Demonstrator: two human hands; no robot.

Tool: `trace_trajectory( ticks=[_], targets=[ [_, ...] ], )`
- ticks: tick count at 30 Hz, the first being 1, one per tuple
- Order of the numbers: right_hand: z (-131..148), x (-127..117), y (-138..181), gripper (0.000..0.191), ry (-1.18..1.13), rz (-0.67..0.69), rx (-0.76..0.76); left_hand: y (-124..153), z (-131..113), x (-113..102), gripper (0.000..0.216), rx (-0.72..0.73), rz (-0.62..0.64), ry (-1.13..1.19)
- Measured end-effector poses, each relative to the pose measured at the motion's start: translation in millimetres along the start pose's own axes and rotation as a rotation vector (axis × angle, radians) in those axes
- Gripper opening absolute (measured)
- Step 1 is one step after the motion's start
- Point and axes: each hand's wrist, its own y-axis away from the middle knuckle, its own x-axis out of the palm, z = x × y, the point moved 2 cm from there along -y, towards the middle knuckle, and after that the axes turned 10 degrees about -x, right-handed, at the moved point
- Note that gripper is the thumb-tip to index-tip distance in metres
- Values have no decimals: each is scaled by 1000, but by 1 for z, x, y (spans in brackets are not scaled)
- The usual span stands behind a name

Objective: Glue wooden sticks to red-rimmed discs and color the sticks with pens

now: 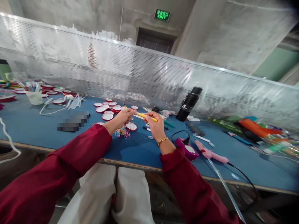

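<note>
My left hand (124, 117) is pinched closed around a short thin piece whose tip pokes up above the fingers. My right hand (156, 125) is closed on a yellow pencil-like stick (146, 116) that points left toward the left hand. Both hands hover over the blue table (35, 124). Just below the left hand lie small coloured loops (122, 133) and a red-rimmed round lid (131, 126). More red-rimmed lids (106, 108) lie behind the hands.
A pink glue gun (210, 153) with a clear stick and a magenta device (188, 150) lie right of my right arm. A black flask (188, 104) stands by the perforated metal screen (149, 77). A white cup (35, 97) stands far left; coloured packages (254, 127) lie far right.
</note>
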Motion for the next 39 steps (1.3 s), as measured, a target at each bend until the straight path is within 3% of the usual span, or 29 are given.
trace_trajectory(
  ticks=[24, 28, 32, 36, 39],
  targets=[
    [-18, 0, -1, 23, -19, -11, -20, -1, -2, 1, 32, -24, 32, 142],
    [-14, -8, -10, 24, 8, 81, 27, -1, -1, 3, 32, -41, -6, 109],
    [-14, -38, -20, 19, 107, 105, 81, -2, -4, -1, 31, -121, -40, 271],
    [-21, -63, -20, 14, 416, 357, 145, -1, -9, -5, 27, -207, -3, 367],
    [-28, -65, -16, 14, 517, 508, 195, 0, -11, -4, 22, -206, 33, 363]
  ],
)
